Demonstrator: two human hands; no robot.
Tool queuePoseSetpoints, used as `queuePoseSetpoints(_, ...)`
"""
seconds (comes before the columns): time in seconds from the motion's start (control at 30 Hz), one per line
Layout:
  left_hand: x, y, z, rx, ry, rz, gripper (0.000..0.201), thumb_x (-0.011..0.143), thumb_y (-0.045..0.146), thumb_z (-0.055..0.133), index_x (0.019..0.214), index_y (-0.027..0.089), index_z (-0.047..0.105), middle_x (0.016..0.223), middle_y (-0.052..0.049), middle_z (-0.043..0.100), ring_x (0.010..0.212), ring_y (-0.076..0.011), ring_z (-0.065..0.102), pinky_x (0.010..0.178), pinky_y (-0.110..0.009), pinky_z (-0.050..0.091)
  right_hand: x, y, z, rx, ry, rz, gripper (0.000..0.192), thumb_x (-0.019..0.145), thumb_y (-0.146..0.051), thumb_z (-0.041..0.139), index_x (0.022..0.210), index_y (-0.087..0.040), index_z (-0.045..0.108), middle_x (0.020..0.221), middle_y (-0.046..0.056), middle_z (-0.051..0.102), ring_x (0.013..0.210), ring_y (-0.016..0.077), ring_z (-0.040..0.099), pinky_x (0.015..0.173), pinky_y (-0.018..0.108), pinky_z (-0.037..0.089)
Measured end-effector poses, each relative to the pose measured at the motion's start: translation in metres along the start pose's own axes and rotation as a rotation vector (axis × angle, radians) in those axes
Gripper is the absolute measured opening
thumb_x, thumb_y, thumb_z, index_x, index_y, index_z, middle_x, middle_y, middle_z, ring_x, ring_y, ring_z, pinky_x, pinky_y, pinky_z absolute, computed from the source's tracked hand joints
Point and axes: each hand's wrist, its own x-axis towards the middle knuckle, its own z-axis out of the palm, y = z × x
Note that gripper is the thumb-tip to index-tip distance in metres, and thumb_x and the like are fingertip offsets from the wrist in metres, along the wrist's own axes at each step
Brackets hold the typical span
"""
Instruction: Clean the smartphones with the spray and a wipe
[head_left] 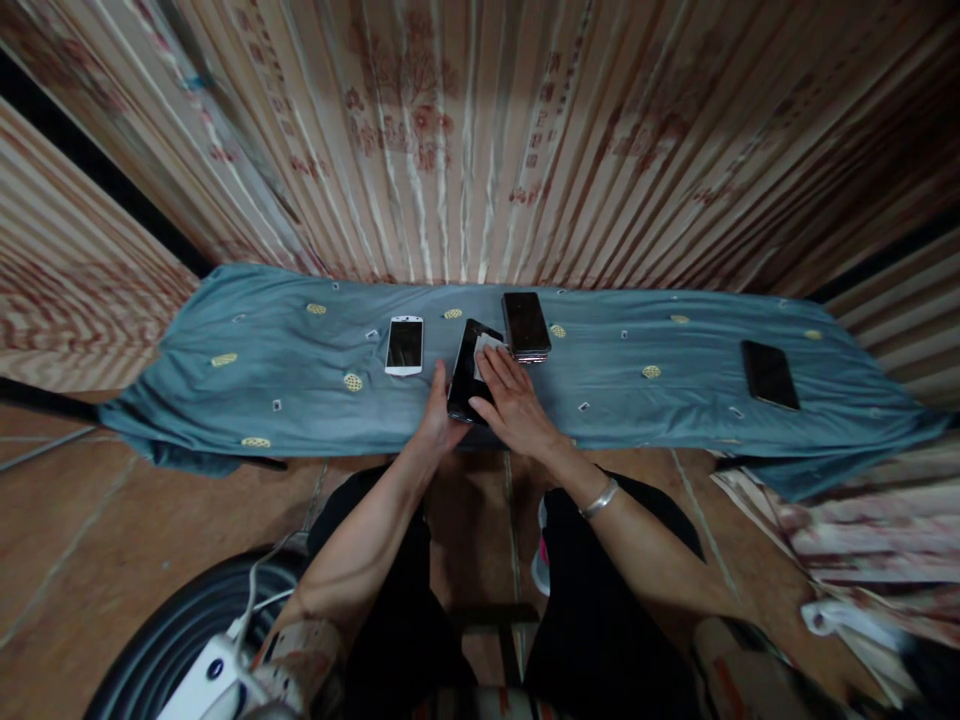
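Note:
My left hand [438, 420] is closed around the lower left edge of a black smartphone [462, 385], which is tilted above the cloth-covered table. Pressed flat against its screen is a small white wipe [486, 343] under the fingers of my right hand [517, 400]. The wipe is partly hidden by those fingers. Just behind my right hand lies a stack of dark phones [527, 322]. To the left, a white smartphone [405, 346] lies face up on the cloth.
Far to the right, another dark phone [770, 375] lies on the blue patterned tablecloth [600, 400]. A pleated curtain [465, 150] hangs behind the table. At lower left, a white power strip [206, 680] with cables rests on a round black ridged object [180, 610].

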Motion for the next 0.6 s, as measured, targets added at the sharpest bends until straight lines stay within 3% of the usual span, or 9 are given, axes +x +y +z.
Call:
queuePoseSetpoints(0.2,0.0,0.003,0.0,0.031,0.086,0.097,0.06,0.107,0.055,0.037,0.134,0.012,0.069,0.123,-0.013,0.079,0.135,-0.0265,0.065,0.12,-0.037,0.045,-0.008,-0.022,0.003,0.063,-0.066,-0.102,0.072,0.106,-0.045,0.047,0.169,-0.018,0.024,0.175,0.013,0.028,0.166,0.0278,0.015,0.133,0.056,0.025)
queuePoseSetpoints(0.37,0.004,0.009,-0.004,0.081,0.195,0.093,0.057,0.105,0.059,0.039,0.119,0.014,0.072,0.111,-0.012,0.081,0.131,-0.0292,0.067,0.12,-0.04,0.046,-0.013,-0.038,0.004,0.087,-0.124,-0.179,0.069,0.107,-0.043,0.047,0.167,-0.017,0.029,0.175,0.013,0.029,0.166,0.0282,0.014,0.133,0.057,0.026)
queuePoseSetpoints(0.5,0.008,0.01,-0.006,0.107,0.196,0.089,0.064,0.105,0.063,0.031,0.106,0.015,0.073,0.108,-0.015,0.08,0.132,-0.0315,0.066,0.121,-0.039,0.043,-0.014,-0.042,0.003,0.085,-0.122,-0.218,0.061,0.107,-0.034,0.047,0.164,-0.014,0.038,0.174,0.013,0.032,0.165,0.0277,0.016,0.133,0.054,0.028)
queuePoseSetpoints(0.6,0.009,0.006,-0.008,0.191,0.187,0.133,0.064,0.104,0.065,0.03,0.112,0.018,0.074,0.113,-0.014,0.08,0.134,-0.0309,0.065,0.121,-0.043,0.044,-0.012,-0.039,0.002,0.073,-0.082,-0.231,0.056,0.106,-0.028,0.048,0.159,-0.009,0.046,0.171,0.016,0.037,0.164,0.0278,0.021,0.133,0.05,0.029)
